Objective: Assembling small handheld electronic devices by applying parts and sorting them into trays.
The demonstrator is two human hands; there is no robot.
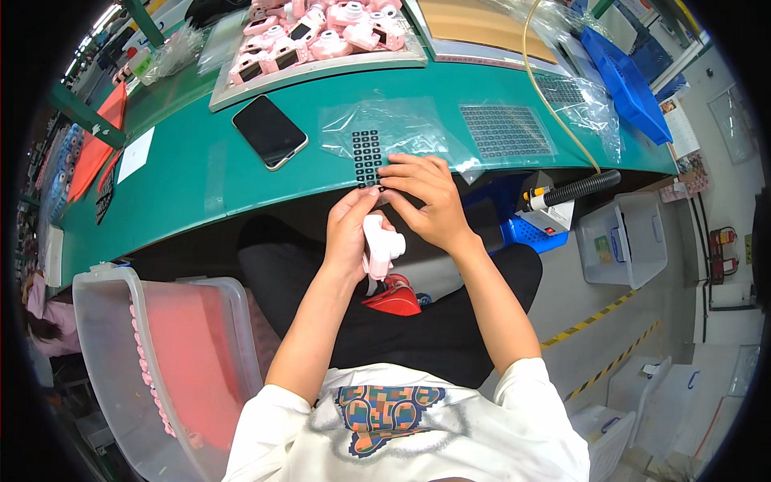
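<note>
A small pink-and-white toy camera (385, 243) rests in my left hand (347, 229), lens side facing right. The thumb and index finger of that hand reach up to the lower edge of a sheet of small black stickers (366, 151). My right hand (430, 197) pinches at the sheet's lower right corner, where a small black sticker (383, 189) shows at its fingertips; its other fingers lie over the sheet's right side. Clear plastic film (418, 128) lies under and beside the sheet on the green table (193, 173).
A tray (337, 78) heaped with pink toy cameras stands at the back. A black phone (271, 131) lies left of the film, another sticker sheet (506, 131) right of it. A yellowish hose (550, 100) crosses the right side. Beside my left leg stands a clear bin (104, 345).
</note>
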